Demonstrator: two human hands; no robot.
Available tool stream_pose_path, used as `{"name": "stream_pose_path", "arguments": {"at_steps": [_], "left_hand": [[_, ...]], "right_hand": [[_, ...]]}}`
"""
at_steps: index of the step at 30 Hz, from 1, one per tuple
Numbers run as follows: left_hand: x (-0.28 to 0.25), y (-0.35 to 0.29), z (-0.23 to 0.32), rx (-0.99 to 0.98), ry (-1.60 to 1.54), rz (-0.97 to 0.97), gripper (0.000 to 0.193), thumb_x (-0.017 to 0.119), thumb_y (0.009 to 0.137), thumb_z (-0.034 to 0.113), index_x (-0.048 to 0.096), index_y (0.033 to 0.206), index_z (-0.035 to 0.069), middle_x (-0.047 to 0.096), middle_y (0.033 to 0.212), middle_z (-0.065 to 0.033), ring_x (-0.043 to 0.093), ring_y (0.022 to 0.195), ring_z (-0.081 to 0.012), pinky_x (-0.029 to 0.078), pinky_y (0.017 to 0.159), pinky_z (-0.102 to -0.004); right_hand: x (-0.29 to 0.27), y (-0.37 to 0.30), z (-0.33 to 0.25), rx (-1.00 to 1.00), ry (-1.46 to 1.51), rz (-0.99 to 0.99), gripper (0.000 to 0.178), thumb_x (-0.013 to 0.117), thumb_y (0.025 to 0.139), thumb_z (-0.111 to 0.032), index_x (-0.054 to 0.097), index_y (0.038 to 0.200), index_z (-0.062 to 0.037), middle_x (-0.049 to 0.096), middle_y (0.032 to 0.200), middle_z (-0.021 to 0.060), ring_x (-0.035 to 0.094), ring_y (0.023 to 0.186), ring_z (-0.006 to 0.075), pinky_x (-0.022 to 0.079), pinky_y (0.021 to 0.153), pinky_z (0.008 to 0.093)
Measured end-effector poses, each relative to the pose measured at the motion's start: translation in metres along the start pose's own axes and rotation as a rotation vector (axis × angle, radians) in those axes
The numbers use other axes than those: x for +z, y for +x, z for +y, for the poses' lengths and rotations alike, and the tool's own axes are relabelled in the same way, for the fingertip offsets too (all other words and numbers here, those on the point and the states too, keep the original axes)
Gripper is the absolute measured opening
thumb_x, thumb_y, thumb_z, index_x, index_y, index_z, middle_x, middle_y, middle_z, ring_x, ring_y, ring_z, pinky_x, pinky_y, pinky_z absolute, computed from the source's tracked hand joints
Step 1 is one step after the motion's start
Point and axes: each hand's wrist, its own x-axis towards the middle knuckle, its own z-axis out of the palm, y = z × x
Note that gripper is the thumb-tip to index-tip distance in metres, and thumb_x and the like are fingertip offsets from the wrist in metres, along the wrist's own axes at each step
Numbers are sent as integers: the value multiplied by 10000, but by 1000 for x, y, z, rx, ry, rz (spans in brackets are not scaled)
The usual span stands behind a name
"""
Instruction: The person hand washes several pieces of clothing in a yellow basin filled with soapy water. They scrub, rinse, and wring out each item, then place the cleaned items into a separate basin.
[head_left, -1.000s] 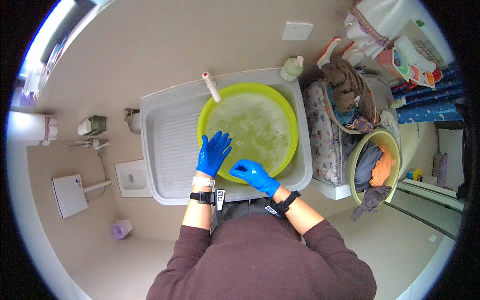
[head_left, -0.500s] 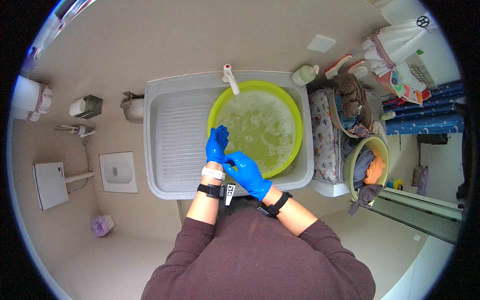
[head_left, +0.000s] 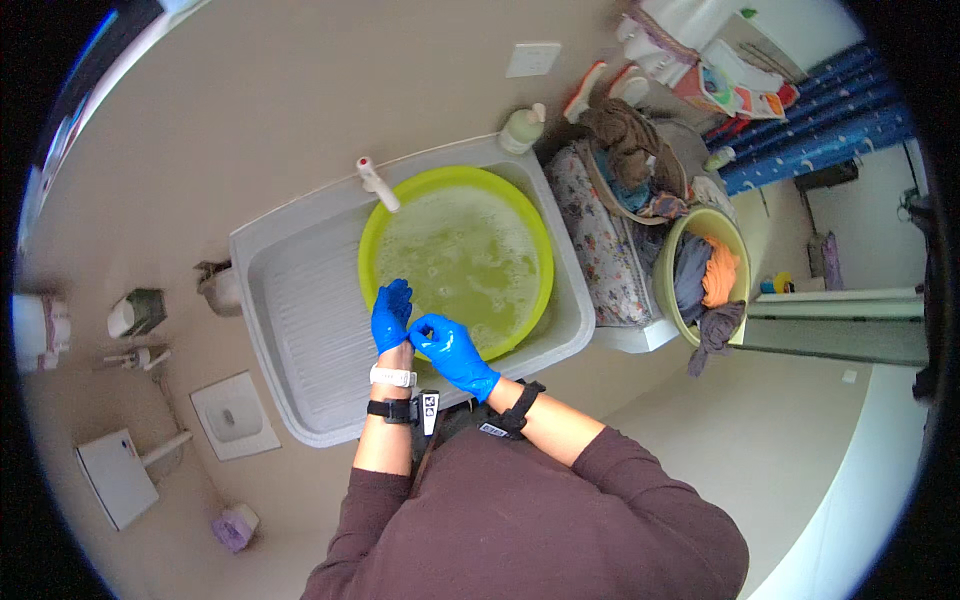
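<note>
Both my hands wear wet blue rubber gloves and are held over the near edge of a lime-green basin of sudsy water [head_left: 541,225]. My left hand [head_left: 392,315] is open, palm turned up and fingers slightly curled, above the basin's left near rim. My right hand [head_left: 455,356] reaches across to its wrist, with thumb and fingertips pinching the cuff of the left glove [head_left: 399,345]. Black straps with small devices circle both wrists, and a white band [head_left: 393,376] sits on the left one. The basin stands in a grey sink with a ribbed washboard [head_left: 310,320].
A white tap [head_left: 376,183] juts over the basin's far rim. On the sink's back corner stands a pump bottle [head_left: 522,130]. To the right are a laundry basket of dark clothes [head_left: 630,150] and a pale green bucket of clothes [head_left: 712,270]. A squat toilet [head_left: 235,415] lies at left.
The whole view has turned, so sink and basin appear tilted and shifted left. My right fingertips have drawn slightly away from the left wrist, pulling at the glove's cuff.
</note>
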Motion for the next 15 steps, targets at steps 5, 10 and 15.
{"name": "stream_pose_path", "arguments": {"at_steps": [5,10,15], "left_hand": [[8,0,4,-42,28,-36,499,422,984,401,499,1320,41,523,1346,-139,478,1250,-294,323,1067,-413],[13,1,3,-93,25,-82,510,428,982,405,483,1331,37,506,1363,-143,470,1256,-300,318,1074,-418],[10,6,-1,-118,13,-104,519,435,979,407,474,1338,35,497,1372,-149,459,1265,-308,316,1074,-418]], "right_hand": [[-10,3,3,243,353,-30,150,628,882,-180,669,943,-49,645,797,12,520,588,79,424,513,240],[-22,3,1,407,506,-91,155,629,883,-205,676,924,-63,642,781,7,496,516,67,392,458,224],[-22,4,3,380,528,-91,177,623,887,-213,673,945,-54,640,787,20,515,525,85,415,479,233]]}}
